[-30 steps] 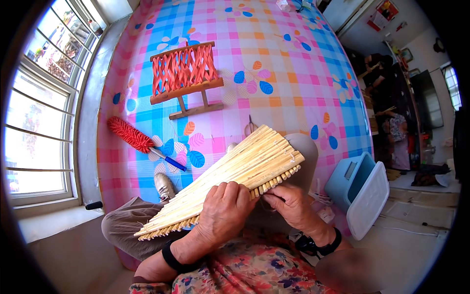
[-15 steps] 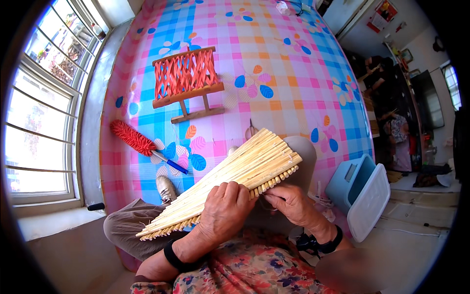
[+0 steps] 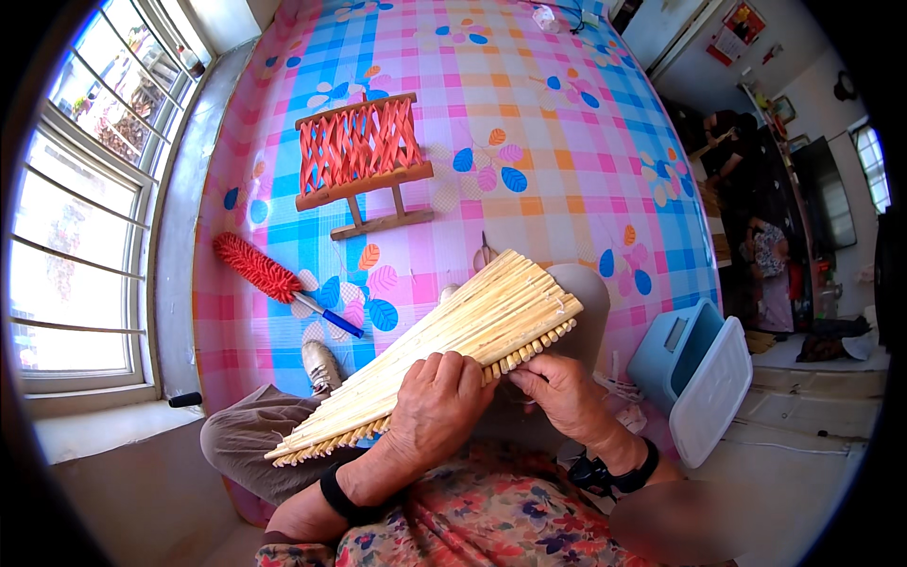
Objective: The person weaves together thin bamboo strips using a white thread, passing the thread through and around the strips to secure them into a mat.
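Note:
A flat panel of pale bamboo slats lies tilted across my lap, its wide end up to the right. My left hand lies over the panel's middle, fingers curled on the slats. My right hand pinches the slat ends at the lower right edge. Both wrists wear dark bands.
A checked pink and blue mat with leaf prints covers the floor. On it stand a low wooden stool with orange woven straps, a red duster with a blue handle and small scissors. A light blue box with a white lid sits at my right, a window at my left.
The panel and both hands stay in much the same place; my right fingers have shifted slightly along the slat ends.

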{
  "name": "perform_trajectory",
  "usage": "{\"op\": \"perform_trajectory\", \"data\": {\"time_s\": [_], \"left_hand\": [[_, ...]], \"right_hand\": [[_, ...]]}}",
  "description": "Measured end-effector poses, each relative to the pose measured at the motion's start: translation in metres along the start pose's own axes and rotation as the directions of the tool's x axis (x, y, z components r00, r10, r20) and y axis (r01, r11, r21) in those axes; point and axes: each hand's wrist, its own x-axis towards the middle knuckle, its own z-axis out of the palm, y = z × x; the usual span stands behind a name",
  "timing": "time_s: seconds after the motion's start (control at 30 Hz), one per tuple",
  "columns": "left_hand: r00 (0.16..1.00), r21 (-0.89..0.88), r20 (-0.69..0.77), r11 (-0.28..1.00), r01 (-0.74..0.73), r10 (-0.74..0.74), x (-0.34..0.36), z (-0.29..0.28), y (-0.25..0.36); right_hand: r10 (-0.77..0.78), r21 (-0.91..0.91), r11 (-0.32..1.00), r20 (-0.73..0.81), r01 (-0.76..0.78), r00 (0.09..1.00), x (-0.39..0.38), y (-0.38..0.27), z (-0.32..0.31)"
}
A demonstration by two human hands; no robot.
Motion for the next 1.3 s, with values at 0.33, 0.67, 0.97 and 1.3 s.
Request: {"op": "perform_trajectory", "data": {"time_s": [0.33,0.67,0.97,1.3], "left_hand": [[1.0,-0.048,0.018,0.999,0.003,-0.002,-0.002,-0.002,0.0],[0.999,-0.078,0.051,0.997,-0.003,0.007,-0.018,-0.01,-0.006],[0.988,-0.232,0.104,0.969,-0.085,0.112,-0.018,-0.008,-0.007],[0.977,-0.307,0.146,0.945,-0.108,0.159,-0.012,-0.016,-0.012]], "right_hand": [[-0.059,-0.071,0.996,-0.118,0.051,0.991,-0.004,0.006,0.004],[-0.014,-0.224,0.975,-0.043,0.004,0.999,-0.032,-0.018,-0.001],[0.036,-0.271,0.962,-0.022,-0.041,0.999,-0.037,-0.023,-0.006],[0.184,-0.318,0.934,0.032,-0.165,0.982,-0.033,-0.022,-0.013]]}}
